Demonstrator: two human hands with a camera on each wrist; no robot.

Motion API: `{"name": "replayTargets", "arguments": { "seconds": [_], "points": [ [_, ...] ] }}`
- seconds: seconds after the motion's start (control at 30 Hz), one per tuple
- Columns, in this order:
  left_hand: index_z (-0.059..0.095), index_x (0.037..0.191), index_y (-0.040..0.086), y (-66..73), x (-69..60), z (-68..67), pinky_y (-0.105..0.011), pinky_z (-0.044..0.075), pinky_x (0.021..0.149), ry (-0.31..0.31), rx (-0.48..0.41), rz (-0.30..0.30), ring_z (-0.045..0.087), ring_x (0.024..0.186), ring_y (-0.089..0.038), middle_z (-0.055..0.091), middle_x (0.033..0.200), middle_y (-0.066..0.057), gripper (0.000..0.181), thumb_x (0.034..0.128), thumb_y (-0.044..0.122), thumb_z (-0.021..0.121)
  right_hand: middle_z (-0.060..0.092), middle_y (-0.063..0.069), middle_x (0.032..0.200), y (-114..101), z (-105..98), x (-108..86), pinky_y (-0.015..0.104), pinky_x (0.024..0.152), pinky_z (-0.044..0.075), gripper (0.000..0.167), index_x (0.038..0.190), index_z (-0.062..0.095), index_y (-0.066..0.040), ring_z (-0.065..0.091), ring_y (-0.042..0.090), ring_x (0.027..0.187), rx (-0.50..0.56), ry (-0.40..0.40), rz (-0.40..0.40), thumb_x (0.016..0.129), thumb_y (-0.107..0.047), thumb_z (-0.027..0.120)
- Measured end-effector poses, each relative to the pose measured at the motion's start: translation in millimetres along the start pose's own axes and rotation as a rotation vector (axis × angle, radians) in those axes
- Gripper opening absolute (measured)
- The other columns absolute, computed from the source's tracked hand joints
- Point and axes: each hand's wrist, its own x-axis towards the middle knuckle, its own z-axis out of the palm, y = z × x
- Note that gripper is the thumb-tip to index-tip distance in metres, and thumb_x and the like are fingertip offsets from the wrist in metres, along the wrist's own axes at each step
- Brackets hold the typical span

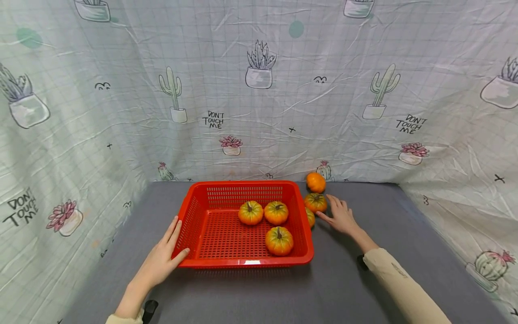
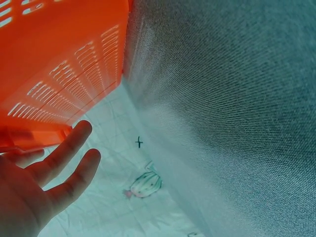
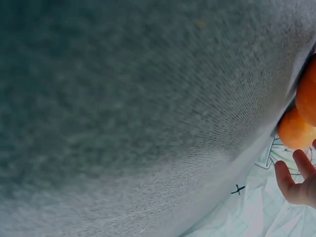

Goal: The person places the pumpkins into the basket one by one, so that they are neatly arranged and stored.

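Note:
A red plastic basket (image 1: 244, 262) holds three small orange-yellow pumpkins, one of them (image 1: 279, 240) near its front right corner. My left hand (image 1: 162, 256) rests on the basket's left rim, fingers extended; the left wrist view shows the fingers (image 2: 74, 140) beside the perforated wall (image 2: 89, 64). Right of the basket, my right hand (image 1: 341, 216) is at a pumpkin (image 1: 315, 203), fingers spread; whether it touches is unclear. Another pumpkin (image 1: 310, 218) is partly hidden by the basket's right rim. In the right wrist view, the fingers (image 3: 286, 177) show below two orange pumpkins (image 3: 296, 129).
An orange pumpkin (image 1: 315, 182) lies behind the others, close to the back cloth (image 1: 259, 135), which is printed with potted plants. The cloth also hangs along both sides of the grey tabletop (image 1: 251, 297). A dark band is at each wrist.

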Motion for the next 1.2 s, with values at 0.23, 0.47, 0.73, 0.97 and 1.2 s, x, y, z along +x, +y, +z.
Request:
{"name": "replayTargets", "arguments": {
  "seconds": [0.23,0.47,0.73,0.97,1.2],
  "points": [
    [0.016,0.143,0.004,-0.4,0.0,0.1,-0.056,0.037,0.089,-0.002,0.002,-0.003,0.036,0.124,-0.040,0.011,0.150,-0.012,0.075,0.0857,0.034,0.054,0.034,0.020,0.138,-1,2,5.6,0.059,0.082,0.028,0.077,0.138,0.026,-0.002,0.031,0.043,0.116,-0.002,-0.038,0.007,0.084,-0.051,0.051],
    [0.017,0.143,0.004,-0.3,-0.3,-0.1,-0.056,0.037,0.089,0.001,0.002,-0.003,0.037,0.124,-0.040,0.011,0.150,-0.012,0.075,0.0855,0.033,0.055,0.035,0.021,0.137,-1,5,11.3,0.058,0.082,0.028,0.077,0.138,0.026,-0.002,0.030,0.043,0.115,-0.018,-0.059,0.014,0.084,-0.050,0.051],
    [0.017,0.143,0.004,0.6,-0.1,-0.3,-0.056,0.038,0.089,0.005,0.000,-0.004,0.038,0.123,-0.040,0.013,0.149,-0.014,0.074,0.0852,0.032,0.055,0.036,0.022,0.135,0,7,16.4,0.058,0.080,0.029,0.077,0.138,0.026,-0.002,0.031,0.043,0.113,-0.033,-0.073,0.019,0.083,-0.048,0.054],
    [0.017,0.143,0.004,1.0,0.3,-0.2,-0.056,0.038,0.088,0.007,-0.001,-0.005,0.038,0.123,-0.039,0.011,0.150,-0.012,0.075,0.0848,0.030,0.056,0.039,0.023,0.131,-1,7,22.1,0.056,0.080,0.030,0.078,0.136,0.027,-0.001,0.032,0.041,0.109,-0.026,-0.071,0.032,0.081,-0.046,0.058],
    [0.018,0.142,0.003,1.9,0.4,-0.5,-0.056,0.038,0.088,0.012,0.004,-0.003,0.039,0.122,-0.039,0.013,0.150,-0.013,0.075,0.0841,0.029,0.057,0.042,0.024,0.128,-2,7,24.9,0.055,0.079,0.032,0.077,0.133,0.027,0.001,0.035,0.041,0.106,-0.011,-0.074,0.038,0.080,-0.044,0.060]
  ]
}}
